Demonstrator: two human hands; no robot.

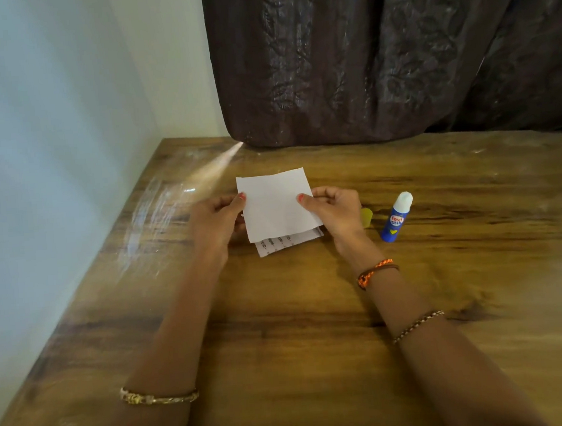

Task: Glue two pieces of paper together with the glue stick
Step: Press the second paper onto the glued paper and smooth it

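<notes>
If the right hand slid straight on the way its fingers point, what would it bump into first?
The right hand points left, pinching the white paper at its edge. Going straight on, it would push across that paper and likely meet the left hand gripping the opposite edge. Depth is hard to judge here.

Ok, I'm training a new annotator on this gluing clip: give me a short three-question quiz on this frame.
1. True or false: the glue stick is capped.
2. Which hand is nearer the glue stick? A) left hand B) right hand
3. What shows on the lower paper below the blank white paper?

Key: 1. False; its white tip is bare and a yellow cap lies on the table. 2. B. 3. Printed text.
</notes>
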